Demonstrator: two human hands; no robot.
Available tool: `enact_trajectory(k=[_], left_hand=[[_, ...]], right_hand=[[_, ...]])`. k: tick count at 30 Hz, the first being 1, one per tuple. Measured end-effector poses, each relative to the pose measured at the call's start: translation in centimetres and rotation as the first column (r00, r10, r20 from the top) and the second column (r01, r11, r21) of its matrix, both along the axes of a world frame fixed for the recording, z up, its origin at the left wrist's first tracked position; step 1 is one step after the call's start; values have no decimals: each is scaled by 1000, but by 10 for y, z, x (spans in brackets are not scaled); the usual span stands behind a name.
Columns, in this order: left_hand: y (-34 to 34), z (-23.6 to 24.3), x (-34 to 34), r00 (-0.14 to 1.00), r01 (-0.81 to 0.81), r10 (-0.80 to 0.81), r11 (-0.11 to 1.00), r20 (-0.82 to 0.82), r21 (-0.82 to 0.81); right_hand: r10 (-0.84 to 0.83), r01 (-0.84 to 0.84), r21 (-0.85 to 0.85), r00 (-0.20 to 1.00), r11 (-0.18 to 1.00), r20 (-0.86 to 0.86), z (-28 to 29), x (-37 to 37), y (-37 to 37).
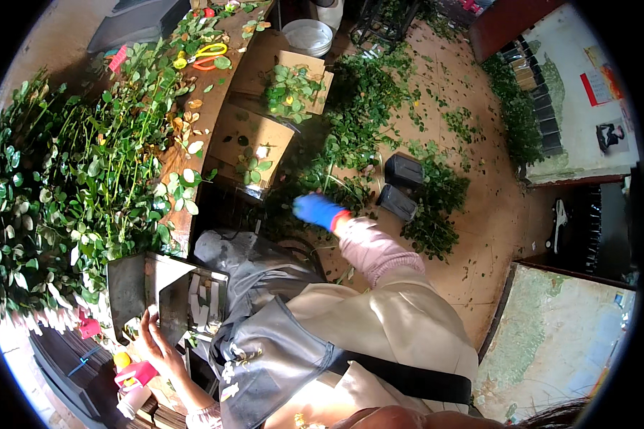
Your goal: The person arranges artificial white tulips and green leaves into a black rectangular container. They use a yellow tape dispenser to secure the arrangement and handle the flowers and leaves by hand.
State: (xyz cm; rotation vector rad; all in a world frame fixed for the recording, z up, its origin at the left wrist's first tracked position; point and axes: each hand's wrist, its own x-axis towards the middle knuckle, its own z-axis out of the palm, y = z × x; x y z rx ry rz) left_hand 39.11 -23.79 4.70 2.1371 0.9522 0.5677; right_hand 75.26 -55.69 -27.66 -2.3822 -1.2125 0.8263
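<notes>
Dark metal box (pixel 173 304), open, pale strips (pixel 204 304) inside, at the near end of the wooden table (pixel 220 86); bare left hand (pixel 157 349) at its lower rim, pinch or not cannot be told. Blue-gloved right hand (pixel 318 209), fingers too blurred to read, above leafy cuttings (pixel 365 96). Beyond the box: massed leafy stems (pixel 100 171), yellow-and-orange-handled scissors (pixel 209 56).

The head camera, the left unit of a side-by-side pair, looks downward from the wearer's head. Its wide fisheye field covers the workbench (pixel 213 96) obliquely from above (straight edges bow toward the circular rim). The wearer's dark apron (pixel 272 365), below and right of the workbench, lies close to the lens. The floor (pixel 476 214), right of the workbench, is farther away; a peeling wall (pixel 567 53) stands beyond that floor, far right of the workbench.
</notes>
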Motion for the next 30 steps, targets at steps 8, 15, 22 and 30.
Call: enact_trajectory(k=[8, 15, 22, 30], left_hand=[[49, 25, -88, 825, -473, 465, 879, 321, -58], [80, 10, -156, 941, -249, 291, 941, 171, -230], [259, 69, -343, 863, -497, 479, 739, 164, 455], [390, 188, -617, 136, -380, 991, 60, -9, 923]], right_hand=[[236, -141, 752, 971, 644, -20, 302, -90, 210], [446, -446, 630, 878, 635, 172, 395, -266, 224], [607, -605, 57, 785, 794, -124, 439, -384, 256], [910, -910, -1, 415, 415, -12, 443, -435, 415]])
